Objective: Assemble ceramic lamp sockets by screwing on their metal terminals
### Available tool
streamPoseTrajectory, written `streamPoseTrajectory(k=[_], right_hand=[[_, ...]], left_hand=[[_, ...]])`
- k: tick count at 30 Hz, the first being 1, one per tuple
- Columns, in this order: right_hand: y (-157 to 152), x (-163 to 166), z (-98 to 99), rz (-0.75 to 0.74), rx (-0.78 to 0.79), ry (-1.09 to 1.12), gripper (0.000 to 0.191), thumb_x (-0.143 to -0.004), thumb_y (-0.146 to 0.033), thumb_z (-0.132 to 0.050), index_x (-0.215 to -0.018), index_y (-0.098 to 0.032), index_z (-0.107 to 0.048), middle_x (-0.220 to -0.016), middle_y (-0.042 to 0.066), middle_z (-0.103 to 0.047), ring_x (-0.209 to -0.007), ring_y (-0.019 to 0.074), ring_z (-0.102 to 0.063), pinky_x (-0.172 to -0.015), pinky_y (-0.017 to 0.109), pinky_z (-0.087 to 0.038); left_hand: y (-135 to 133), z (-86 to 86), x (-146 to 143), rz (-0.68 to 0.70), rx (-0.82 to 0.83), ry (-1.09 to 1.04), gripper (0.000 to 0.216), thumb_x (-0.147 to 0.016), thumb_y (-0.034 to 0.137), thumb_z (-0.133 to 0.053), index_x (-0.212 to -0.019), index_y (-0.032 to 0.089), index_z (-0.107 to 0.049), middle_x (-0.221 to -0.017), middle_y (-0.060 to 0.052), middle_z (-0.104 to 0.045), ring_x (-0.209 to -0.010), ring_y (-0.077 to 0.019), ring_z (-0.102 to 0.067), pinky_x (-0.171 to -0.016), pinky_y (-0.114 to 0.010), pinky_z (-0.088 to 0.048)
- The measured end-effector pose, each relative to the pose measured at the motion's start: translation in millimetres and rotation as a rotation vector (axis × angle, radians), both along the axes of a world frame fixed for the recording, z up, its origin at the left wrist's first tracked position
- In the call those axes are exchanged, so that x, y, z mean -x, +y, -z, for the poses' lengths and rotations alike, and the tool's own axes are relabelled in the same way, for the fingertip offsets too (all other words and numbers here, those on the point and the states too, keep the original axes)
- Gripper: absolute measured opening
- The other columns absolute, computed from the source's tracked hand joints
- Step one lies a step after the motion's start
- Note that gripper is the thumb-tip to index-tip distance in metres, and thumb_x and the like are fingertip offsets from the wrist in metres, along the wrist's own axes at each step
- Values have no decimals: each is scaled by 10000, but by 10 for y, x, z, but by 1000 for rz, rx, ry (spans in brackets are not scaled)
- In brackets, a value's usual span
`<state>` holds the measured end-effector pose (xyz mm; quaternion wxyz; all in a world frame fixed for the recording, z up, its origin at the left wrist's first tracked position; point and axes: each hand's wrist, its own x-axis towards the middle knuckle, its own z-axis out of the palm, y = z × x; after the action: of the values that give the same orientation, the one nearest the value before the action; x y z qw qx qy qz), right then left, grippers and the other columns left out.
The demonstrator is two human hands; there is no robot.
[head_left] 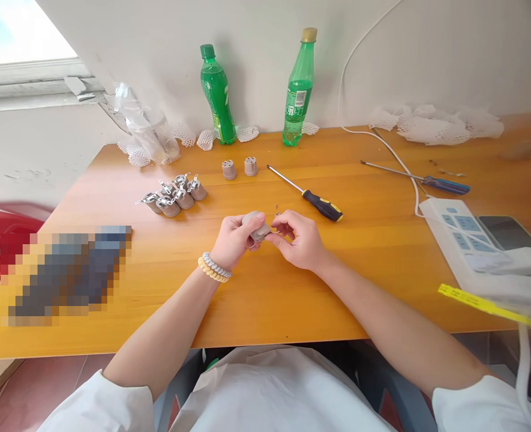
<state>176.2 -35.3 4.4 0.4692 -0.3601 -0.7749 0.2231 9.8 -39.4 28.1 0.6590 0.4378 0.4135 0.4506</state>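
Observation:
My left hand [231, 239] is closed around a grey-brown ceramic lamp socket [257, 225], held tilted just above the table. Thumb and fingers of my right hand [299, 241] pinch at the socket's right end, where a thin metal piece shows; exactly what they grip is too small to make out. A few tiny metal parts [277, 210] lie just beyond my fingers. To the left, several similar lamp sockets [184, 198] with metal brackets stand grouped. Two sockets without visible brackets, one [229, 170] beside another [251, 166], stand farther back.
A yellow-black screwdriver [321, 205] and a blue-handled screwdriver [445, 184] lie on the table [157, 324]. Green bottles [220, 102] stand by the wall, near foam netting [449, 125]. A power strip [449, 234] and phone [508, 233] are at right; a blurred-out object [74, 270] is left.

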Motion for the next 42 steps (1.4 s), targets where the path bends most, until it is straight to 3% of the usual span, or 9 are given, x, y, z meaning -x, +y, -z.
streamPoseTrajectory(k=[7,11,16,20,23,26,29,35,42], right_hand=[[55,-12,45,42,-1,-88,199,-829,-393,-621,-831,-200,-573,-721,14,-602,-632,127,-549,-582,258,-449],[99,-62,20,83,-29,-137,230,-816,-418,-625,-888,-204,-581,-728,16,-595,-642,136,-547,-608,272,-460],[302,-414,-74,494,-119,-319,208,-800,-386,-598,-880,-195,-593,-865,102,-621,-890,248,-565,-805,395,-459],[466,-761,-72,683,264,-630,551,-626,-543,-699,-992,-145,-593,-1001,178,-603,-982,353,-547,-801,486,-448],[520,-878,-34,657,499,-710,438,-696,-516,-627,-958,-165,-603,-968,163,-623,-925,340,-586,-713,444,-467],[550,-905,-9,719,484,-497,379,-722,-491,-620,-942,-183,-603,-856,125,-651,-830,298,-626,-661,402,-480],[576,-924,-35,719,391,-24,398,-690,-477,-679,-967,-209,-579,-687,38,-637,-584,220,-626,-510,346,-483],[601,-1012,-180,404,280,857,310,-642,-343,-723,-889,-224,-578,-750,6,-684,-591,156,-676,-421,228,-489],[552,-826,-12,248,520,978,101,-622,-294,-591,-656,-206,-557,-488,-29,-572,-345,132,-552,-256,217,-376]], left_hand=[[49,33,-37,-19,365,-248,293,-750,374,-678,-664,148,-512,-585,18,-496,-441,-49,-428,-375,-172,-314],[95,44,-12,-67,414,-342,258,-770,337,-656,-685,158,-492,-578,19,-506,-427,-48,-426,-365,-160,-310],[224,50,159,-192,373,-389,250,-802,313,-605,-666,167,-455,-560,6,-513,-420,-56,-424,-351,-156,-290],[334,96,305,-310,344,-402,229,-840,291,-546,-676,164,-449,-567,-9,-529,-415,-60,-433,-358,-156,-295],[384,138,365,-364,328,-407,231,-858,275,-515,-668,163,-444,-554,-13,-526,-409,-65,-432,-361,-158,-294],[405,161,394,-402,325,-409,225,-853,268,-521,-669,169,-439,-549,-8,-523,-402,-67,-427,-358,-160,-288],[414,166,412,-431,316,-405,216,-836,263,-546,-673,175,-435,-552,-3,-523,-401,-68,-430,-358,-159,-285],[429,176,408,-516,293,-392,226,-777,267,-633,-694,179,-443,-561,6,-531,-398,-68,-430,-361,-168,-301],[441,195,375,-573,287,-385,210,-765,258,-643,-700,169,-463,-572,3,-534,-404,-73,-437,-364,-180,-311]])
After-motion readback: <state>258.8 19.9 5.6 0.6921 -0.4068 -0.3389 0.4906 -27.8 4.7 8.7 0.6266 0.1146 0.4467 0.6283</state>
